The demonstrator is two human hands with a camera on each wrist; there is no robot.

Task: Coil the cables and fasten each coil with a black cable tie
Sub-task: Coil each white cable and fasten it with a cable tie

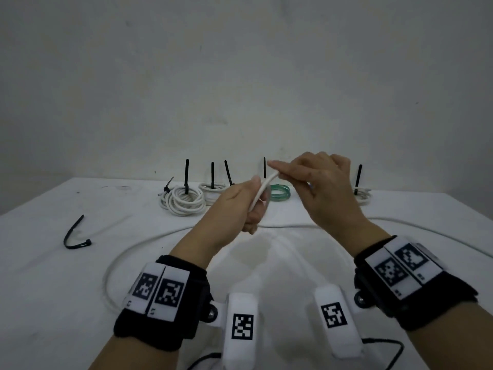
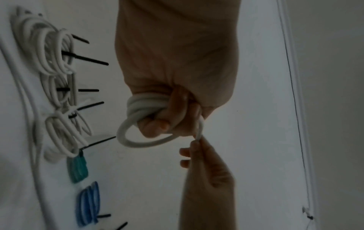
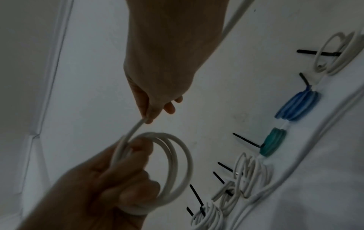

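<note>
My left hand (image 1: 254,209) is raised above the table and grips a small coil of white cable (image 3: 186,163), a few turns held in its curled fingers (image 2: 157,124). My right hand (image 1: 278,170) pinches the same cable (image 1: 262,189) just above the coil, between thumb and fingertips (image 3: 148,119). The rest of this cable lies loose on the table in a wide loop (image 1: 112,265) and trails off to the right (image 1: 426,228). One loose black cable tie (image 1: 74,237) lies bent at the left of the table.
Along the back edge of the white table (image 1: 346,268) stand tied coils with black tie tails sticking up: white coils (image 1: 184,202), a green one (image 1: 280,194), a blue one (image 3: 297,107) and another white one (image 1: 362,197). A bare wall rises behind them.
</note>
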